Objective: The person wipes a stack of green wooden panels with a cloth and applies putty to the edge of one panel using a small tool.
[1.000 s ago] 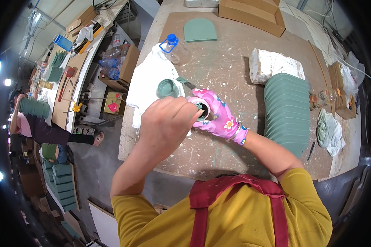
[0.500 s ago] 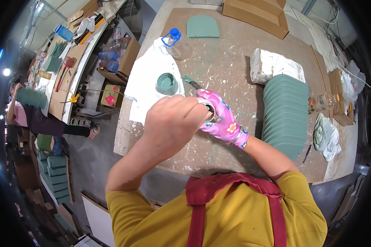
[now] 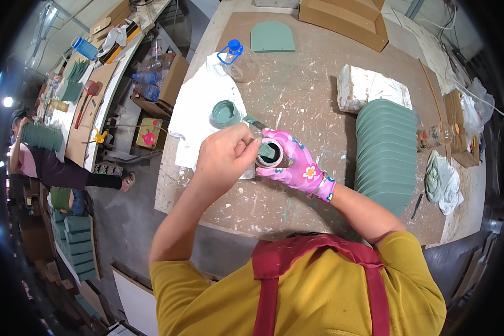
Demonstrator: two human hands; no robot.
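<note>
My right hand [image 3: 294,162], in a pink flowered glove, is wrapped round a small round jar [image 3: 278,163] with a pale rim and a dark inside. A green patch [image 3: 266,151] shows in its mouth. A green-tipped brush [image 3: 254,122] sticks out just beyond the gloved fingers; whether they grip it cannot be told. My bare left hand [image 3: 224,154] is closed, thumb and forefinger pinched at the jar's rim; what they hold is hidden. Just beyond it, a jar of green paint [image 3: 225,113] stands uncovered on a white cloth [image 3: 199,101].
A row of overlapping green rounded panels [image 3: 385,162] leans by a white block [image 3: 369,89] at right. A single green panel [image 3: 273,37], a clear bottle with a blue cap [image 3: 241,64] and a cardboard box [image 3: 347,22] lie farther back. Another person [image 3: 45,151] carries panels at far left.
My left hand has drawn back left and turned at the jar, and the jar's mouth now shows more, with green in it. The gloved hand has shifted slightly left.
</note>
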